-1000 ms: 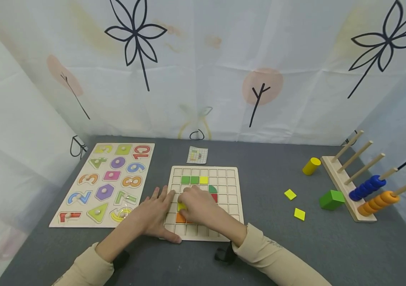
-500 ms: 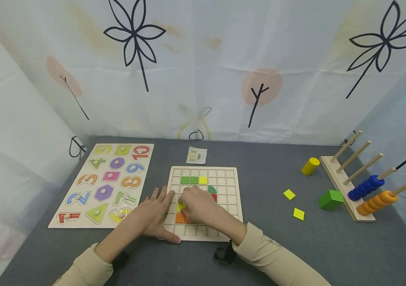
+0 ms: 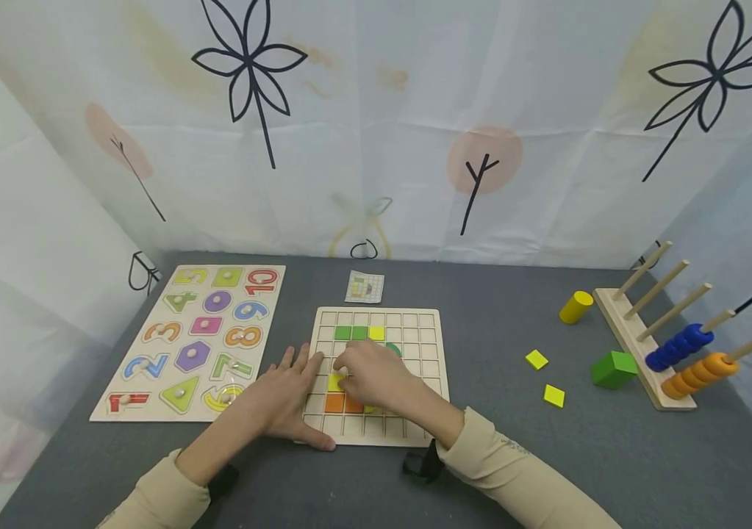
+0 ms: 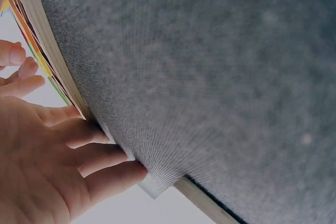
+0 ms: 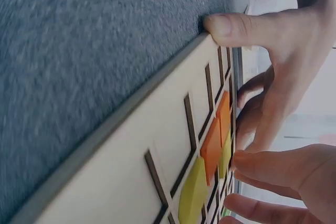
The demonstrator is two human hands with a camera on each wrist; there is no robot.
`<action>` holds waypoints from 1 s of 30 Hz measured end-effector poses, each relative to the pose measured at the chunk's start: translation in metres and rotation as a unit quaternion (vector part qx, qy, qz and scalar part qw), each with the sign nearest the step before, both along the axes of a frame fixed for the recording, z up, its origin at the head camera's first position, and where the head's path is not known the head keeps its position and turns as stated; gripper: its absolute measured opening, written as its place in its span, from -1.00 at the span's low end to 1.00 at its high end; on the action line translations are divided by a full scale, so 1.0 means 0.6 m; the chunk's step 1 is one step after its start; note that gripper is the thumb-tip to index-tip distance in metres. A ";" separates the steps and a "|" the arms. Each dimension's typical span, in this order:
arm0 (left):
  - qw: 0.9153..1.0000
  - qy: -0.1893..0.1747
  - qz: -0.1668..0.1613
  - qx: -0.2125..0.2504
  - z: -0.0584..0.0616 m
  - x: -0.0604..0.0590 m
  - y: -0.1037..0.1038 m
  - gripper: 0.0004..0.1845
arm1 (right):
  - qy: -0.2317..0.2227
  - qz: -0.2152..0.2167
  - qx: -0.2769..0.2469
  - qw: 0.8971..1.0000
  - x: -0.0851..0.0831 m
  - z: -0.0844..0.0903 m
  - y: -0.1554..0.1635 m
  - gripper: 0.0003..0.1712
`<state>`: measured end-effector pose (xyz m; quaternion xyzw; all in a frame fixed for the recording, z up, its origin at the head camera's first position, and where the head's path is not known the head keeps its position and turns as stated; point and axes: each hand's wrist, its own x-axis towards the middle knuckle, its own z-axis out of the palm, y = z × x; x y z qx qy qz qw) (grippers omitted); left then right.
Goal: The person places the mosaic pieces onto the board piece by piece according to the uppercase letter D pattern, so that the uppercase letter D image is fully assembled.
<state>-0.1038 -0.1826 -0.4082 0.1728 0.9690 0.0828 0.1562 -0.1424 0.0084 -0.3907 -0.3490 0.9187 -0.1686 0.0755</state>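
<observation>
My left hand (image 3: 283, 400) lies spread along the left edge of a wooden grid board (image 3: 425, 345), its thumb at the front edge. Over the board's middle-left squares is my right hand (image 3: 378, 375), fingers bent down and thumb tip right by a yellow square tile (image 3: 335, 382). In the right wrist view that tile sits in the grid, and the right thumb (image 5: 268, 166) is apart from the other fingers. Two orange tiles (image 3: 334, 402) lie just in front. Green tiles (image 3: 352, 333) and another yellow tile (image 3: 376, 333) fill squares farther back. The right hand hides several middle squares.
A number-and-shape puzzle board (image 3: 237, 367) lies at left, a small pattern card (image 3: 364, 287) behind the grid. To the right are two loose yellow tiles (image 3: 536, 359), a yellow cylinder (image 3: 576, 307), a green block (image 3: 615, 369) and a peg stand (image 3: 647, 345) with blue and orange rings.
My right hand has shifted slightly to the right, uncovering more of the yellow and orange tiles. My left hand stays in place on the board's edge.
</observation>
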 end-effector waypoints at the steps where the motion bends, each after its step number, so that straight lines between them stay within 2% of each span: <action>1: 1.000 0.000 0.001 -0.001 0.000 0.000 0.000 0.54 | -0.002 -0.002 -0.002 1.000 -0.001 0.002 0.003 -0.75; 14: 1.000 -0.003 0.003 -0.002 0.000 0.000 0.001 0.54 | -0.009 -0.034 -0.029 0.999 -0.019 0.007 0.060 -0.76; 18: 1.000 -0.001 0.004 -0.002 0.000 0.001 0.001 0.54 | 0.003 -0.043 -0.034 0.998 -0.024 0.008 0.087 -0.81; 23: 1.000 -0.001 0.005 -0.002 0.000 0.001 0.002 0.53 | 0.009 -0.070 -0.013 0.997 -0.030 0.007 0.122 -0.83; 26: 1.000 -0.004 0.005 -0.002 0.001 0.001 0.002 0.53 | 0.012 -0.090 0.001 0.996 -0.032 0.006 0.146 -0.78; 30: 1.000 -0.006 0.005 -0.001 0.001 0.001 0.003 0.53 | 0.029 -0.100 0.003 0.995 -0.034 0.007 0.183 -0.77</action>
